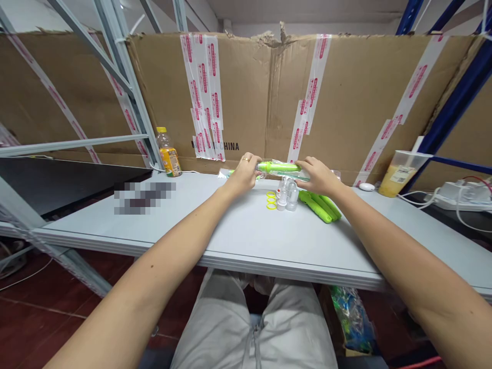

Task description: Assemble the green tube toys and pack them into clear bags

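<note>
Holding a green tube [282, 167] near the back of the table [246, 238].
The left grip [245, 173] is closed round its left end; the right grip [318, 176] touches the other end, but whether it is closed I cannot tell. A level tube and raised wrists would probably serve best, as clear caps [292, 197], yellow rings [271, 200] and green parts [317, 206] sit close by on the near side.

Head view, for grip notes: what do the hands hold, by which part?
A green tube, by its ends, between the left hand and right hand.
</note>
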{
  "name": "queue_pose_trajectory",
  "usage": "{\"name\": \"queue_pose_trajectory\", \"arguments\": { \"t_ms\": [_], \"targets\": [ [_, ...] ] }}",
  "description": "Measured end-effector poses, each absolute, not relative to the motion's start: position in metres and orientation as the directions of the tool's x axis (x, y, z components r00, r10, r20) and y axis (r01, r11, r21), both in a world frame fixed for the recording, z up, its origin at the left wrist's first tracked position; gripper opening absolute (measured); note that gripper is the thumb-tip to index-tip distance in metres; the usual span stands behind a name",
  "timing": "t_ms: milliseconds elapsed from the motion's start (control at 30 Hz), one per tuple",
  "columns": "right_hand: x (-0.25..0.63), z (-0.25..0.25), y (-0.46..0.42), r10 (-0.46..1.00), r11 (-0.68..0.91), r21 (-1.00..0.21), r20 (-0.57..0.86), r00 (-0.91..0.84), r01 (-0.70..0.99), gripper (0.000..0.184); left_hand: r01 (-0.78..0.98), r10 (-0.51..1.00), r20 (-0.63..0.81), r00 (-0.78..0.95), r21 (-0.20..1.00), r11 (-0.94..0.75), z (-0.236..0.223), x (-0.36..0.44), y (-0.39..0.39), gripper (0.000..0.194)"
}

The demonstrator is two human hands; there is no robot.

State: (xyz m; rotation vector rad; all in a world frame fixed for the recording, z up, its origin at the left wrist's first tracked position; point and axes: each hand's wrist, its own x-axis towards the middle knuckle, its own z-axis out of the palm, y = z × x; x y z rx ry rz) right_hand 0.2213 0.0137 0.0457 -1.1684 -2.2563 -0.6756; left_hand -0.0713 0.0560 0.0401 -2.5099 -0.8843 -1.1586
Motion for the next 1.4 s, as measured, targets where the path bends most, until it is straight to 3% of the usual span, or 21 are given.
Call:
{"name": "queue_pose_trajectory", "arguments": {
  "t_ms": [233,533,933,1200,1400],
  "targets": [
    [0.222,0.049,0.014,0.569,0.467,0.226,0.664,-0.486,0.855,0.061,0.581,0.432,0.779,0.454,0.108,-0.807,0.041,-0.069,0.055,0.03],
    [0.222,0.053,0.014,0.55,0.456,0.236,0.684,-0.48,0.858,0.052,0.7,0.445,0.824,0.35,0.086,-0.709,0.045,-0.069,0.045,0.03],
    [0.219,0.053,0.01,0.545,0.486,0.231,0.674,-0.499,0.843,0.047,0.661,0.404,0.844,0.353,0.081,-0.746,0.048,-0.067,0.044,0.024],
    [0.219,0.054,0.008,0.542,0.494,0.224,0.676,-0.499,0.84,0.046,0.632,0.44,0.843,0.309,0.164,-0.758,0.049,-0.064,0.041,0.028],
    [0.218,0.053,0.008,0.547,0.504,0.207,0.676,-0.495,0.839,0.045,0.606,0.388,0.844,0.371,0.097,-0.79,0.047,-0.067,0.045,0.027]
  ]
}}
